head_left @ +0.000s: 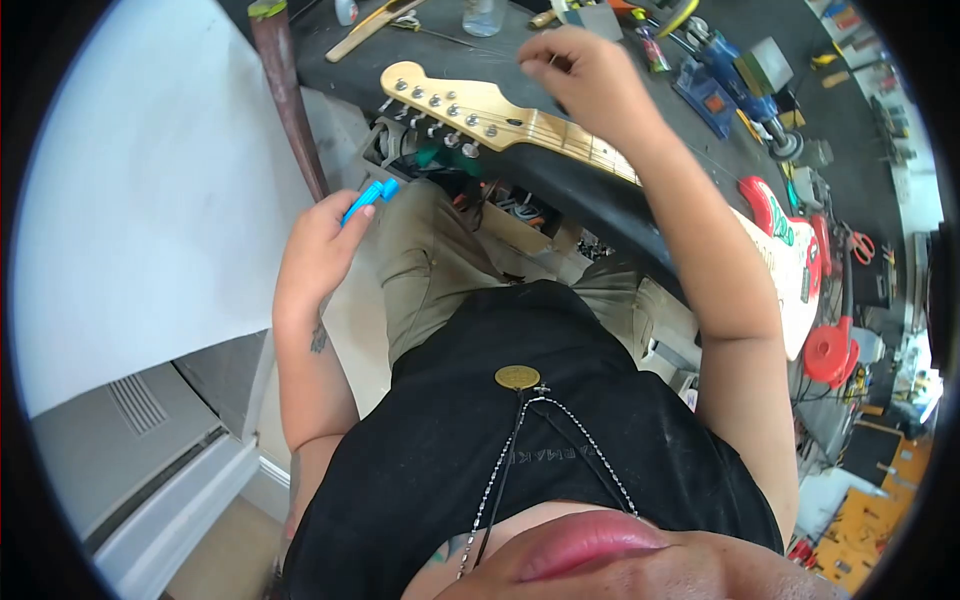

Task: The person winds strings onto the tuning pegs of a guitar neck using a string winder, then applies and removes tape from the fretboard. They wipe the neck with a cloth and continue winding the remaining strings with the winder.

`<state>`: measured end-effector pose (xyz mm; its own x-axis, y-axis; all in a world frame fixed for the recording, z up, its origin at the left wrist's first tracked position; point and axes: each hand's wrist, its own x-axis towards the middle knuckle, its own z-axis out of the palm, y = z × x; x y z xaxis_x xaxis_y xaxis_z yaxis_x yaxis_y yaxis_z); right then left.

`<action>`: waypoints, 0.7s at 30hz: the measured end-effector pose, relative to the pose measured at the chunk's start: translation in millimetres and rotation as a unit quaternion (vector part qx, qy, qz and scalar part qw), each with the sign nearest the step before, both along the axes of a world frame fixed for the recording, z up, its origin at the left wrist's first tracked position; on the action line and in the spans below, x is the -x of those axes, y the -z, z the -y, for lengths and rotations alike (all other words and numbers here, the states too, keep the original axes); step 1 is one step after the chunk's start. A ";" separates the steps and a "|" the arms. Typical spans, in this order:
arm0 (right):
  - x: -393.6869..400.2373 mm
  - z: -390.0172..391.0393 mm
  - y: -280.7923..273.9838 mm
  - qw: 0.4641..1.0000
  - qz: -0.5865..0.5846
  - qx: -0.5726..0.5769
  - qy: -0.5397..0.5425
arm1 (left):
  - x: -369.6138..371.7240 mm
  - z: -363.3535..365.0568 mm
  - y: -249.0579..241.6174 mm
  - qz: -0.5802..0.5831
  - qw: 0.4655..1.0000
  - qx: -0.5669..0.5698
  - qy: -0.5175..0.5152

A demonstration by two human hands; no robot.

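My left hand [322, 240], off to the left beside my knee, is closed around a bright blue string winder [364, 203], whose end sticks out past my fingers. An electric guitar lies across the workbench, its pale wooden headstock [445, 98] carrying several metal tuning pegs along the edges. Above the neck [575, 142] hovers my right hand [585, 78], fingers curled and pinched together; whatever they hold, if anything, is too small to make out. My right forearm hides part of the neck. Farther right shows the white guitar body [790, 265] with red and green decoration.
On the dark workbench [340, 28] stand a clear jar [483, 15] and a blue vise [725, 75]. Red scissors [861, 247] lie at the right. A dark wooden post [285, 95] rises beside a white panel [150, 180] on my left. Below the bench sits a cardboard box [510, 228].
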<state>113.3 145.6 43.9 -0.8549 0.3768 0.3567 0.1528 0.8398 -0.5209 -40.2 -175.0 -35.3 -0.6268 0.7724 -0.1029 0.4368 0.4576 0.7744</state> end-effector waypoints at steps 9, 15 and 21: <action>34.2 13.1 41.0 0.998 0.045 0.037 -0.040 | 6.4 5.1 14.7 0.077 0.992 -0.104 -0.012; 33.6 19.4 36.7 0.996 0.044 0.071 -0.026 | 7.8 -30.8 8.9 0.163 0.938 -0.286 -0.108; 46.1 23.5 36.9 0.999 -0.016 0.013 -0.043 | 7.6 -65.3 11.3 0.172 0.934 -0.304 -0.077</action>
<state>67.3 122.1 7.0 -0.8729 0.3125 0.3748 0.0644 0.8351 -0.5463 -47.8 -109.7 -46.5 -0.7459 0.6570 0.1096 0.0800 -0.0750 0.9940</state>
